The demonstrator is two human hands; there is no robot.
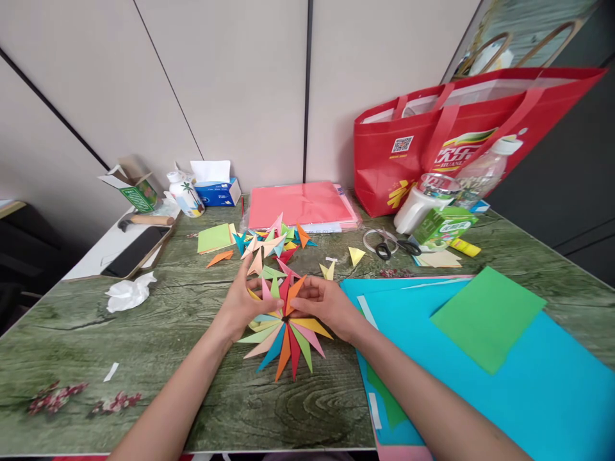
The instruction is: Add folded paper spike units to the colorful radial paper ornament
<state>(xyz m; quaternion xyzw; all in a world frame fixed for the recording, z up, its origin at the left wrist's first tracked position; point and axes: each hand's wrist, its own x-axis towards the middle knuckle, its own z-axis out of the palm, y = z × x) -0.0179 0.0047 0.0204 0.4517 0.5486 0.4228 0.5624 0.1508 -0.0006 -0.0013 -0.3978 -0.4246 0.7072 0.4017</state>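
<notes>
A round paper star (284, 349) made of several folded, pointed pieces in red, orange, blue, green, pink and yellow is held just over the table. My left hand (247, 301) grips its upper left points, with the thumb in front near the centre. On the upper right side my right hand (324, 304) pinches it, thumb by the orange point and fingers behind. Beyond my hands lies a loose pile of folded paper pieces (269, 244) in mixed colours. Two yellow folded pieces, one of them a small triangle (356, 256), rest to the right of the pile.
Blue paper sheets (408, 333) with a green square (490, 320) cover the right side. Scissors (384, 250), a white mug (407, 211) and a red bag (394, 153) stand behind. At left are a crumpled tissue (129, 292), a phone (134, 251), a hammer (148, 220) and a bottle (186, 194).
</notes>
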